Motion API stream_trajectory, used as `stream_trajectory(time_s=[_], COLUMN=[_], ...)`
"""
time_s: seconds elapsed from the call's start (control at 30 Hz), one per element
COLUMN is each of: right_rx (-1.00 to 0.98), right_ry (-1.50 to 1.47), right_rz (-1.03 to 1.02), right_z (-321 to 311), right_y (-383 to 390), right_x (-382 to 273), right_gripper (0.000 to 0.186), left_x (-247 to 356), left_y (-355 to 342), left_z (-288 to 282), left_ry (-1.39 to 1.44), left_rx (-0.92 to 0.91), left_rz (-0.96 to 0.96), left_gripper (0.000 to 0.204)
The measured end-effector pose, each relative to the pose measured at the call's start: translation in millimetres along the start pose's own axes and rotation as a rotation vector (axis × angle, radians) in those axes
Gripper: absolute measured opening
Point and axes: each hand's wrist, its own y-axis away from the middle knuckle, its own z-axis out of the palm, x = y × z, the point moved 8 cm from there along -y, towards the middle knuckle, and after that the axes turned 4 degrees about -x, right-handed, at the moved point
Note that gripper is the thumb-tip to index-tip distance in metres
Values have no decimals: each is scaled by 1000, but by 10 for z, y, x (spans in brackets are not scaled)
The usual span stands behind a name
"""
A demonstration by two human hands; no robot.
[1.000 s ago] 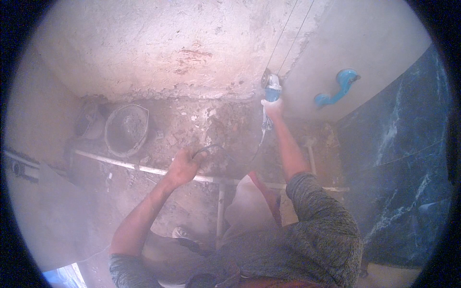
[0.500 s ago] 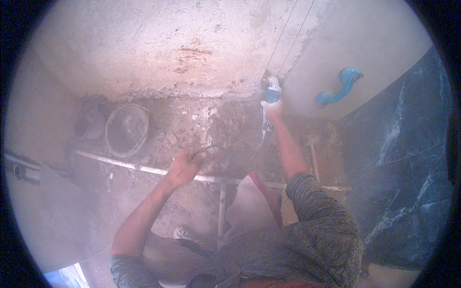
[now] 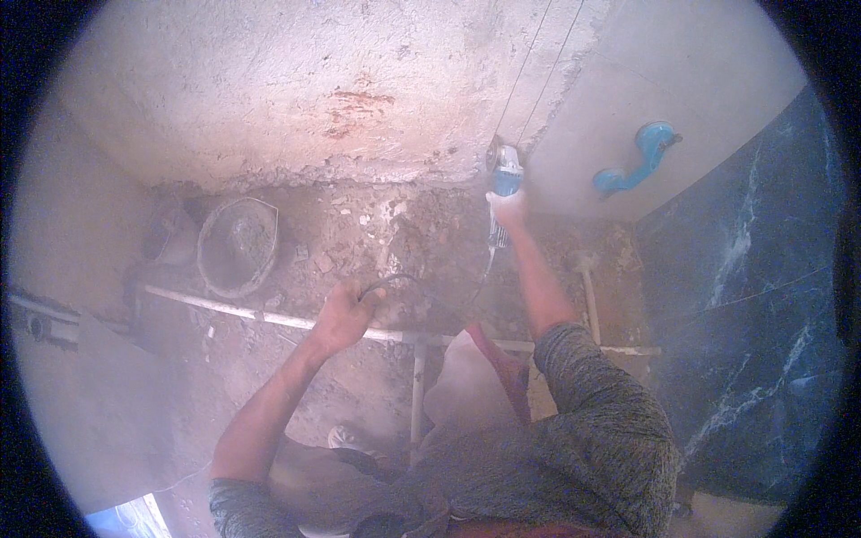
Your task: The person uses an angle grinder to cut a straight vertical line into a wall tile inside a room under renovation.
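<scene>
My right hand is wrapped round a blue and silver angle grinder, held at the foot of the wall. Its disc meets the plaster at the lower end of two parallel slits that run up the wall. The exact depth of the disc is hidden by dust. My left hand is closed on a dark power cord, well to the left of the tool and lower in view. The cord loops from there toward the grinder's rear end.
A dusty round basin stands on the rubble-strewn floor at the left. White pipes cross the floor in front of me. A blue curved fitting juts from the wall at right, near dark marbled panels. Dust hazes the air.
The view has shifted very slightly. The grinder and both hands keep nearly the same places and grips, and the haze round the tool looks a little thinner.
</scene>
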Motion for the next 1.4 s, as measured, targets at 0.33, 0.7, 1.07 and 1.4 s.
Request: stream_trajectory(time_s=[0.33, 0.7, 1.07, 1.4], right_rx=[13, 21, -103, -140], right_ry=[20, 31, 53, 2], right_rz=[-12, 42, 147, 104], right_z=[247, 275, 326, 375], right_y=[-64, -55, 29, 130], right_x=[196, 317, 389, 368], right_gripper=[49, 45, 54, 64], left_x=[146, 105, 202, -27], left_y=[64, 30, 36, -27], left_z=[-17, 8, 2, 31], left_ry=[42, 41, -9, 75], left_rx=[-63, -76, -95, -75], left_rz=[-18, -15, -25, -34], left_gripper=[27, 28, 28, 28])
